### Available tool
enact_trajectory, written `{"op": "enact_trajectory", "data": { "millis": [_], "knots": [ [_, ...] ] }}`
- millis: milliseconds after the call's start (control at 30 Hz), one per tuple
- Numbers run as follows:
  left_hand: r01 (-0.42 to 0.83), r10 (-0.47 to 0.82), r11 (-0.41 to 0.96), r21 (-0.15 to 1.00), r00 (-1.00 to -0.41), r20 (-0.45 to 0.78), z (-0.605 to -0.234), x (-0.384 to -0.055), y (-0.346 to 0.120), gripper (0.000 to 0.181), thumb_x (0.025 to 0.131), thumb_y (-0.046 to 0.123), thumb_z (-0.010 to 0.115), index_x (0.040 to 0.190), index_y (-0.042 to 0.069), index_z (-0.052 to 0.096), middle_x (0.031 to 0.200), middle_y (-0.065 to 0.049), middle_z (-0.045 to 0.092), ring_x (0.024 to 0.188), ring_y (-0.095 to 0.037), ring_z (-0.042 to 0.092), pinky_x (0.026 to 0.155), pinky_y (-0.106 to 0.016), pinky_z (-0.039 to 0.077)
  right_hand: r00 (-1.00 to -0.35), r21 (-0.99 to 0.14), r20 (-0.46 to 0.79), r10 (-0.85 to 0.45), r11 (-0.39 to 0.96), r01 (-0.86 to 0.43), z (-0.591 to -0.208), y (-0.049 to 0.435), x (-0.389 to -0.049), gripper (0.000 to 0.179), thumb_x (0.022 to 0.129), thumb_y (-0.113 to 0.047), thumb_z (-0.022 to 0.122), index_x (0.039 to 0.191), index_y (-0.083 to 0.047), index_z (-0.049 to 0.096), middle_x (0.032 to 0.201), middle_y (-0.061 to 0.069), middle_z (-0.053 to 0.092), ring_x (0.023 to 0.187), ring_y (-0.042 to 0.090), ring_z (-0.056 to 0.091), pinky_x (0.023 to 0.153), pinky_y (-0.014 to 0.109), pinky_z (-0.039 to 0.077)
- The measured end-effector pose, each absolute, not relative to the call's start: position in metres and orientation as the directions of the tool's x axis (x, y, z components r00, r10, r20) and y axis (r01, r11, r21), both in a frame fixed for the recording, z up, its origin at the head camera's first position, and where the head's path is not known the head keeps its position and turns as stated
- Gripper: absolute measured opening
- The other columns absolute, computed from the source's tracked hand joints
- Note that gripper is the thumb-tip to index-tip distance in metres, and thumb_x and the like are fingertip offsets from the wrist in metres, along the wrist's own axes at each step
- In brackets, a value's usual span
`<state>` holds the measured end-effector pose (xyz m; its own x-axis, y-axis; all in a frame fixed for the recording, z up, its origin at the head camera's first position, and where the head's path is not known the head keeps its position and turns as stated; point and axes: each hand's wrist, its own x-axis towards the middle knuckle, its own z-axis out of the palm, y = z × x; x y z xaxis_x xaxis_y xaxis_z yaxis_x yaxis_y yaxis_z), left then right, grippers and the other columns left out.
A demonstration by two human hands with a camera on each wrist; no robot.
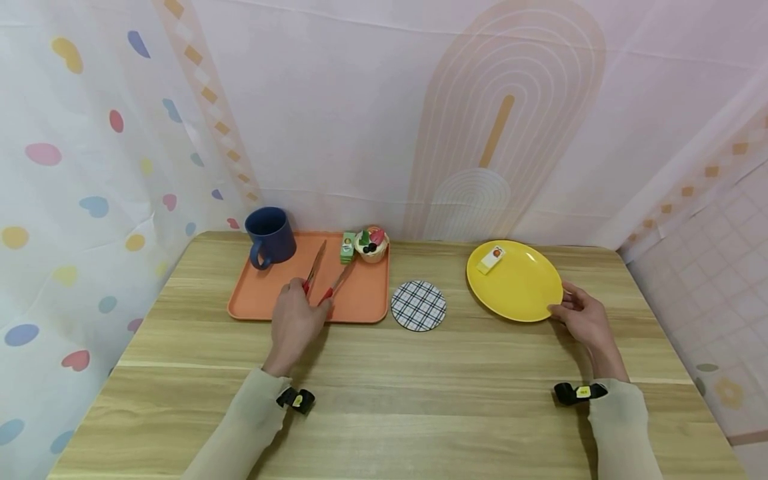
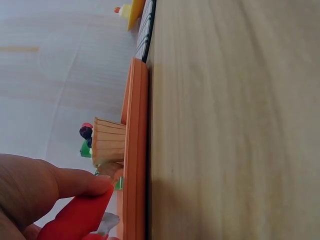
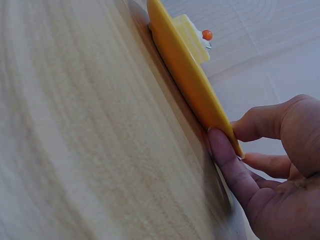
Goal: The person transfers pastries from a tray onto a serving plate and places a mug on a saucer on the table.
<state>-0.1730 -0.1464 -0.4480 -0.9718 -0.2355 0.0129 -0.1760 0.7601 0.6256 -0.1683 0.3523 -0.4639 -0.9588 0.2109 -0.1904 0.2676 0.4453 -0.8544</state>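
Note:
My left hand (image 1: 298,320) holds a pair of tongs (image 1: 343,277) by the red handles, over the near side of an orange tray (image 1: 258,303). The two arms of the tongs are spread apart, the right one pointing at a small green-sided cake slice (image 1: 347,248). Beside that slice stands a toy cupcake (image 2: 108,142) topped with fruit. With thumb and fingers my right hand (image 1: 583,317) pinches the near right rim of a yellow plate (image 1: 519,287). A yellow and white cake slice (image 3: 191,39) lies on the plate's far left part.
A dark blue mug (image 1: 271,237) stands at the tray's far left corner. Between tray and plate lies a round checked coaster (image 1: 419,306). Behind the wooden table (image 1: 420,400) hangs a patterned curtain (image 1: 336,120).

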Motion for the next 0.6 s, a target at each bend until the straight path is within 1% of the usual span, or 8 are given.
{"op": "enact_trajectory", "data": {
  "millis": [67, 233, 600],
  "knots": [
    [-0.178, -0.239, 0.758, 0.627, -0.971, 0.014, -0.448, -0.176, -0.146, 0.056, 0.090, 0.030, 0.075, 0.125, -0.008, 0.054, 0.101, -0.021, 0.058, 0.081, -0.033, 0.055, 0.062, -0.037, 0.040, -0.959, -0.854, -0.190, 0.211, 0.447, 0.267, -0.464, 0.352, -0.168, 0.071, 0.098, -0.008, 0.065, 0.159, 0.001, 0.029, 0.142, 0.022, 0.049, 0.092, -0.007, 0.050, 0.078, 0.012, 0.054],
    [-0.181, -0.241, 0.761, 0.623, -0.970, 0.014, -0.449, -0.180, -0.145, 0.058, 0.091, 0.029, 0.075, 0.129, -0.008, 0.053, 0.103, -0.022, 0.058, 0.084, -0.035, 0.057, 0.063, -0.040, 0.042, -0.957, -0.855, -0.197, 0.212, 0.441, 0.273, -0.464, 0.353, -0.168, 0.072, 0.099, -0.009, 0.065, 0.160, 0.000, 0.028, 0.142, 0.022, 0.049, 0.092, -0.006, 0.051, 0.078, 0.012, 0.054],
    [-0.189, -0.243, 0.772, 0.607, -0.970, 0.007, -0.451, -0.185, -0.142, 0.056, 0.093, 0.029, 0.073, 0.131, -0.007, 0.054, 0.104, -0.023, 0.060, 0.084, -0.037, 0.059, 0.063, -0.041, 0.045, -0.956, -0.856, -0.200, 0.214, 0.437, 0.276, -0.465, 0.353, -0.168, 0.073, 0.099, -0.010, 0.065, 0.161, -0.001, 0.027, 0.143, 0.022, 0.048, 0.092, -0.006, 0.051, 0.078, 0.012, 0.054]
  ]
}}
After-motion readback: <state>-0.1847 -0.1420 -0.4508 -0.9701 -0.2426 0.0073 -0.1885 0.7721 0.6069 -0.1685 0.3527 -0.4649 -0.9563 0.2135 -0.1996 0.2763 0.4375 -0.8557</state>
